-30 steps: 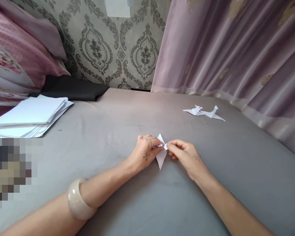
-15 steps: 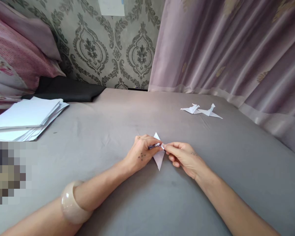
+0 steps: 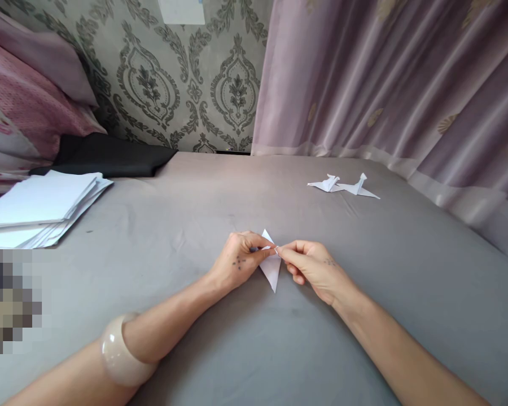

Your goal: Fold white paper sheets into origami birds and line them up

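A folded white paper figure (image 3: 271,273) is held just above the grey cloth, one pointed flap toward me and another pointing away. My left hand (image 3: 241,256) pinches its middle between thumb and fingers from the left. From the right, my right hand (image 3: 311,262) grips a small end of the same paper between thumb and forefinger. The fingertips of both hands nearly meet and hide the folds between them. A pale bangle (image 3: 125,352) circles my left forearm.
Two folded paper birds (image 3: 330,183) sit side by side at the back right. A stack of white paper sheets (image 3: 46,200) lies on the left, before a black cloth (image 3: 110,155). Purple curtains (image 3: 364,84) hang along the right of the grey-covered surface (image 3: 186,203).
The whole view has shifted slightly. Both hands keep their pinch on the paper figure, and the fingertips sit a little closer together at its small end.
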